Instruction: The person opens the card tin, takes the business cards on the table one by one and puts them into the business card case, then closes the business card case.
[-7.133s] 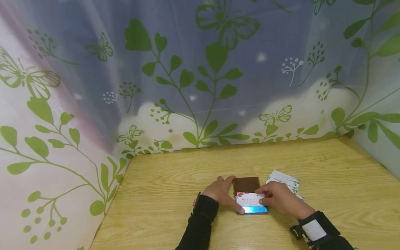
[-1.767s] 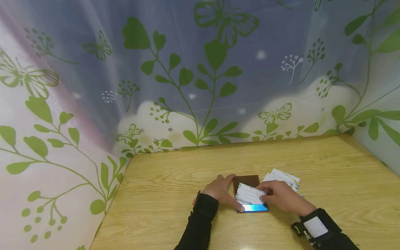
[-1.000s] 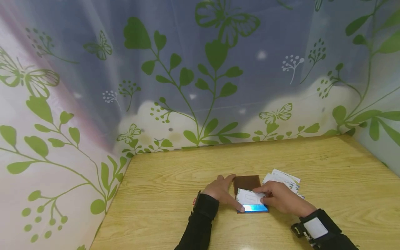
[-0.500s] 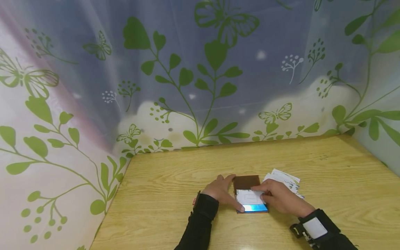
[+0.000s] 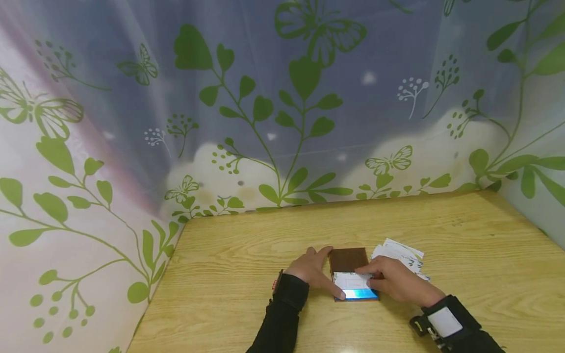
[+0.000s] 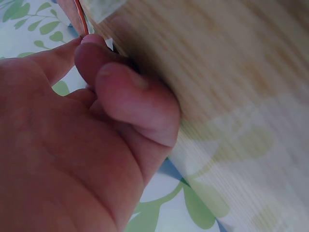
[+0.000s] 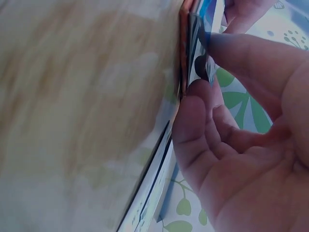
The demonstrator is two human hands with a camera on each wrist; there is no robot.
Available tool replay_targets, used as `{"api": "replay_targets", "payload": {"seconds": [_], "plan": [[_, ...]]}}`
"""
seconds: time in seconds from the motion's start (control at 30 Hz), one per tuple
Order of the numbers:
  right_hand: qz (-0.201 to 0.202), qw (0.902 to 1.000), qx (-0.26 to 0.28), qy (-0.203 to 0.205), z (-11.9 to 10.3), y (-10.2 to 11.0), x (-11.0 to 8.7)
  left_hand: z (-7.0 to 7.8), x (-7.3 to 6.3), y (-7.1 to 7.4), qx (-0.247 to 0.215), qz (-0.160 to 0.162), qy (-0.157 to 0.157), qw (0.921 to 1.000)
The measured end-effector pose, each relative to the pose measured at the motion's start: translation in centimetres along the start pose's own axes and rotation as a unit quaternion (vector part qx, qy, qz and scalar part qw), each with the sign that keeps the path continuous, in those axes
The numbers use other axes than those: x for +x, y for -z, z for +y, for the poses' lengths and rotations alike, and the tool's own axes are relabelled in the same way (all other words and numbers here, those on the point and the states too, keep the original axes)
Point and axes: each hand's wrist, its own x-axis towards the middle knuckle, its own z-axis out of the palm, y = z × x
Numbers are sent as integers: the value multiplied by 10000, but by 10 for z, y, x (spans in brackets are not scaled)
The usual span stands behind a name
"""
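A brown card holder [image 5: 347, 260] lies on the table, a shiny blue strip [image 5: 363, 294] across its near end. My left hand [image 5: 308, 268] holds it along the left side, thumb on the blue strip's left end and a fingertip at the far left corner. In the left wrist view the other fingers are curled low over the tabletop. My right hand [image 5: 400, 280] pinches the right side of a white card [image 5: 344, 281] with a leafy print. The card's lower part is hidden behind the strip; the right wrist view shows thumb and fingers at its edge.
A loose pile of white cards [image 5: 399, 251] with leaf prints lies just right of the holder, partly behind the right hand. The wood-grain table [image 5: 247, 245] meets a curtain [image 5: 247, 122] printed with leaves and butterflies at the back and sides.
The earliest frame showed a red-flowered card at the holder; a leaf-printed one is there since. It was tilted, then straightened and slid down behind the blue strip. The left hand stays put.
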Motion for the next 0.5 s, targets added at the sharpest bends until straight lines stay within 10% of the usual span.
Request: {"api": "replay_targets", "payload": {"seconds": [0.5], "plan": [[-69, 9999, -85, -69, -1, -1, -1, -2, 1, 0, 42, -68, -67, 9999]]}}
